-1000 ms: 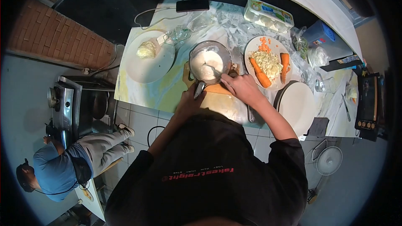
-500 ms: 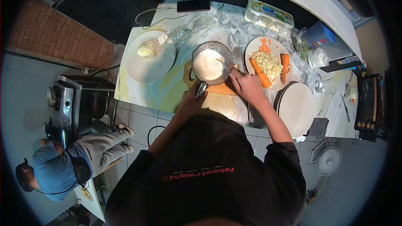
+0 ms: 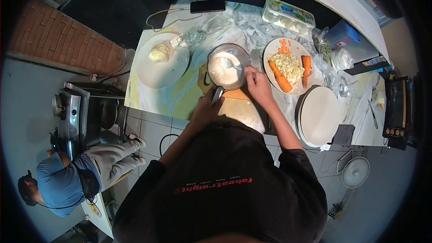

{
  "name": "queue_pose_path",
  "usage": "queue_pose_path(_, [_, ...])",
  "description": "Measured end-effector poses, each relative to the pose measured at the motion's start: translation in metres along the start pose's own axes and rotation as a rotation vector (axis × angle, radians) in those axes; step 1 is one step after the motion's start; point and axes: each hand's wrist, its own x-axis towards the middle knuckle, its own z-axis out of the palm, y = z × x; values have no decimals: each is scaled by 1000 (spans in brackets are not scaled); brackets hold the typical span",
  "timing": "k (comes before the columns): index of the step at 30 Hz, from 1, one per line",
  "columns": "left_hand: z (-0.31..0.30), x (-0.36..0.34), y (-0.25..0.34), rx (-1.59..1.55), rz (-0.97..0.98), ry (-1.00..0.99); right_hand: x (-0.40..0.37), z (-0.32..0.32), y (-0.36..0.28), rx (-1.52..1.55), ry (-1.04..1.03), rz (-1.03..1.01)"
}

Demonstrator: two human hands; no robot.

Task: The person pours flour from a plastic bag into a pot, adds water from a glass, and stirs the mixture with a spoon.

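Observation:
A clear jug (image 3: 228, 49) holding white batter (image 3: 222, 69) stands on a wooden board (image 3: 234, 95) at the table's near edge. My left hand (image 3: 206, 108) is closed around the jug's handle (image 3: 217, 93). My right hand (image 3: 258, 85) grips a spoon (image 3: 233, 65) whose bowl dips into the batter. Just right of my right hand is a plate (image 3: 272, 48) with shredded cabbage, whole carrots (image 3: 280, 77) and carrot slices.
A plate (image 3: 157, 74) with a cabbage piece (image 3: 158, 53) lies at the left. An egg carton (image 3: 288, 15), a phone (image 3: 207, 6) and a cable sit at the back. Stacked white plates (image 3: 319, 116) lie right. Another person (image 3: 67, 180) crouches on the floor at left.
My right hand has moved up and right around the jug while the spoon swept through the batter. My left hand has kept hold of the handle.

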Motion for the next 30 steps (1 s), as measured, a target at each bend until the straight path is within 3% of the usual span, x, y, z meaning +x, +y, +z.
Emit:
queue_pose_path(4, [-1, 0, -1, 22, 13, 9, -13, -21, -15, -349, -8, -131])
queue_pose_path(8, [1, -3, 3, 19, 21, 3, -30, -26, -30, -407, -158, -98])
queue_pose_path(11, [3, -4, 1, -6, 28, 12, -29, -9, -23, -144, -180, -3])
queue_pose_path(15, [3, -4, 1, -2, 49, 14, -11, 9, -20, -36, -200, 91])
queue_pose_path(17, [2, -3, 0, 23, 39, 20, -7, 15, -20, -137, 20, -61])
queue_pose_path(20, [0, -3, 3, 4, 13, 32, -16, 6, -15, -301, 152, -83])
queue_pose_path(22, [1, -3, 0, 12, 9, 30, -29, -1, -17, -291, 130, -38])
queue_pose_path(24, [3, -3, -1, 21, 10, 18, -43, -7, -20, -342, -56, 109])
queue_pose_path(30, [1, -1, 5, -29, -4, 8, -34, 10, -32, -17, -22, 59])
